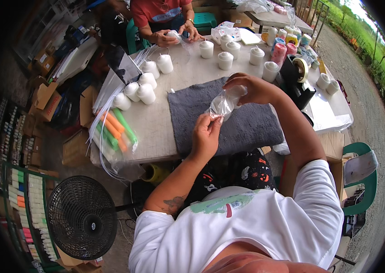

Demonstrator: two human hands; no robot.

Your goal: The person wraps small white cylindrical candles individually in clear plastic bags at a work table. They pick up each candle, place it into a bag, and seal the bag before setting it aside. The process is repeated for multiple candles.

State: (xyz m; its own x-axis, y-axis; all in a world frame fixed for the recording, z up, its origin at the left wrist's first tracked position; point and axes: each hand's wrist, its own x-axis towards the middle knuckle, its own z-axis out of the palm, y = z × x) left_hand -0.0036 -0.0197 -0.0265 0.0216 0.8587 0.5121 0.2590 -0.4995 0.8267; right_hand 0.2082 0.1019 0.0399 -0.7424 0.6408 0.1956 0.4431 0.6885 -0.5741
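Observation:
My left hand point(206, 134) pinches the lower edge of a crinkled clear plastic wrapper point(222, 106) between thumb and fingers. Curled over the wrapper's upper end is my right hand point(255, 89), its fingers gripping from the far side. The plastic glints, and whether anything sits inside it cannot be made out. Both hands are above a dark grey towel point(242, 132) spread at the table's near edge. Beyond the towel stand several white pillar candles with wicks, the closest being a candle point(225, 61) and another candle point(271, 71) by my right forearm.
More white candles point(146, 93) stand at left, near bagged orange and green candles point(116, 127). Across the table point(181, 73), a person in red point(167, 22) handles a white candle in plastic. A tape roll on a black dispenser point(295, 82) and coloured candles point(279, 53) are at right. A black fan point(82, 217) stands lower left.

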